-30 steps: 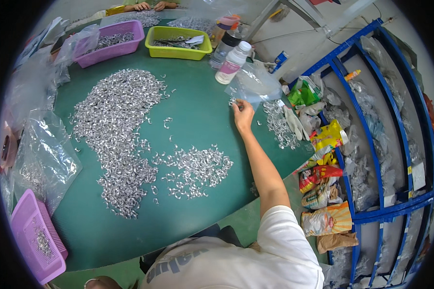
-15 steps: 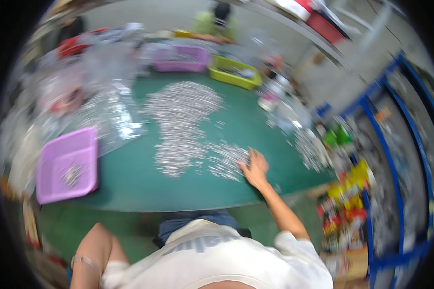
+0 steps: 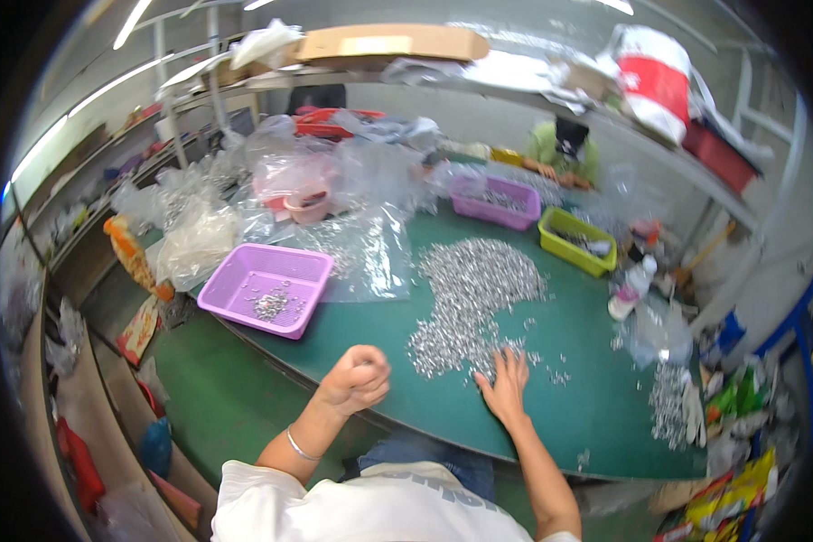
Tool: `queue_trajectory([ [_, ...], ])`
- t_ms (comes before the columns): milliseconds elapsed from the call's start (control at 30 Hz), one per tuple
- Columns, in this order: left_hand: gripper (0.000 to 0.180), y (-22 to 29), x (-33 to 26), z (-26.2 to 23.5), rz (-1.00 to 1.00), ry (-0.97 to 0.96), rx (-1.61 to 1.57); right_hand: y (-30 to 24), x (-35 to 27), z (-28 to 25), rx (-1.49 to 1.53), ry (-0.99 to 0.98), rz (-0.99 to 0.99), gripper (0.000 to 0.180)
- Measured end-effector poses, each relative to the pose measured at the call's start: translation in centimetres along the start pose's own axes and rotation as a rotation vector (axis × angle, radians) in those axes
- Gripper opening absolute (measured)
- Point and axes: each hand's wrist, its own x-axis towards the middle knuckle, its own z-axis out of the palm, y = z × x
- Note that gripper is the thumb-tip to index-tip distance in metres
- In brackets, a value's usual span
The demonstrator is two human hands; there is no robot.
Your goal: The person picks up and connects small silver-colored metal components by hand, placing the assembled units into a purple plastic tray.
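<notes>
A large heap of small silvery metal pieces is spread over the green tabletop. My right hand lies at the heap's near edge, fingers apart and touching the pieces. Raised over the table's front edge is my left hand, its fingers curled closed; whatever they may hold is hidden. Beyond my left hand, a purple plastic basket contains a small scatter of similar pieces. A few loose pieces lie to the right of my right hand.
Clear plastic bags cover the table's far left. Another purple basket and a lime-green basket stand at the back, before a person in green. A white bottle and more metal pieces are at the right.
The view has swung left and up. My left hand has come into view above the table's edge, curled closed. My right hand remains at the pieces, now against the main heap.
</notes>
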Motion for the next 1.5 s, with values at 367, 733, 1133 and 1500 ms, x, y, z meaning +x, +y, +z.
queue_trajectory([
  [367, 0.018, -11.3, 5.8, -2.7, -0.731, 0.406, 0.131, 5.0, -0.4, -8.3, 0.265, 0.21, 0.068, 0.014],
  [733, 0.022, -13.6, 8.3, -3.0, -0.841, 0.373, 0.105, 11.6, 3.3, -8.4, -0.302, 0.151, 0.256, 0.01],
  [1133, 0.019, -11.7, 8.1, -1.0, -0.485, 0.361, 0.483, -5.2, -1.9, -10.3, 1.143, 0.031, 0.506, 0.018],
  [1500, 0.014, -11.4, 7.4, -1.0, -0.241, 0.194, 0.89, -7.4, -3.4, -9.3, 1.048, 0.22, 0.461, 0.03],
])
